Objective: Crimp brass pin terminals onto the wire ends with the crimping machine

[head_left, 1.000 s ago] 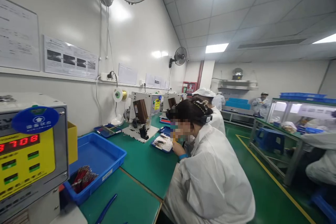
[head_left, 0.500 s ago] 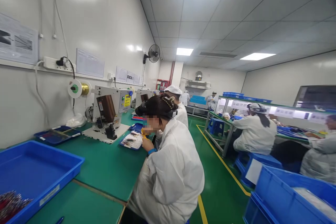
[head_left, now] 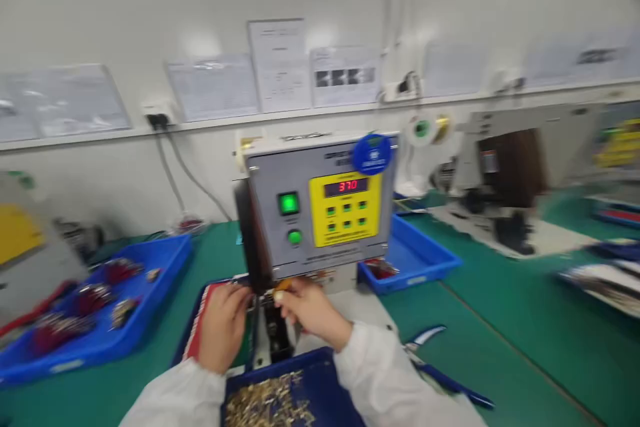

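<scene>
A grey bench machine [head_left: 320,213] stands straight in front of me, its yellow panel showing a red 370 and two green lights lit. Both my hands are under its front face, by a black fixture [head_left: 277,330]. My left hand [head_left: 223,327] is closed, fingertips at the fixture's left side. My right hand [head_left: 315,312] makes a pinch at the right side, something orange-yellow at its fingers. Blur hides what either hand holds. A red piece [head_left: 200,323] with a pale striped edge lies beside my left hand. Below sits a dark blue tray [head_left: 330,387] with small brass-coloured bits.
Blue-handled pliers [head_left: 455,383] lie right of my right sleeve. A blue tray [head_left: 125,347] with red-and-silver bundles is at left, another blue tray [head_left: 420,260] behind at right. A second machine [head_left: 520,167] stands further right. Papers [head_left: 280,67] hang on the wall.
The view has swung from the room, with seated co-workers in white, round to the machine at the bench. Both my hands are now in sight; neither showed before.
</scene>
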A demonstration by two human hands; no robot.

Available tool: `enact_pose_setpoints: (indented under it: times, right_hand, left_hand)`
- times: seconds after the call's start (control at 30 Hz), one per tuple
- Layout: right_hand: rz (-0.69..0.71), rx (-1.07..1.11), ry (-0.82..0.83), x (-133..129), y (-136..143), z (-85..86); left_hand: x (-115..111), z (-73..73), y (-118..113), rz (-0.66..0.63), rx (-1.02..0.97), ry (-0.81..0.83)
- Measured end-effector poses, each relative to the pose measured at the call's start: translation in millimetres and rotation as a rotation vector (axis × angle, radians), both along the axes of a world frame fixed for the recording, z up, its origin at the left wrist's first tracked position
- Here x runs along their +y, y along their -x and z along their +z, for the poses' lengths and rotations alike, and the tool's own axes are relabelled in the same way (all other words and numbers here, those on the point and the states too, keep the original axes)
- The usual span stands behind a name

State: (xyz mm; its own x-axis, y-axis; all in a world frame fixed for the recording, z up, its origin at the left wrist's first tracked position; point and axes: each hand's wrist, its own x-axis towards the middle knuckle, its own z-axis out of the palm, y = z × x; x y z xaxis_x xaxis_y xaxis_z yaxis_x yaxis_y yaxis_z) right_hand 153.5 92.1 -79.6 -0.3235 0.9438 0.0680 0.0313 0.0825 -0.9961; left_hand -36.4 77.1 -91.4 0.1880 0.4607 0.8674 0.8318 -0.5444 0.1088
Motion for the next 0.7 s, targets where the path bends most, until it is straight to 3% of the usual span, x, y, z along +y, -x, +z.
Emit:
enact_pose_setpoints:
  times: [0.3, 0.7]
  right_hand:
    - [0.026, -0.049, -0.091, 0, -14, -5.2]
    - [0.045, 0.003, -0.053, 3, -12, -11.0]
  left_hand:
    - [-4, -9.9, -13, -0.110, -0.041, 0.070]
    - [-3, -13.6, -12, -0.100, -0.053, 0.077]
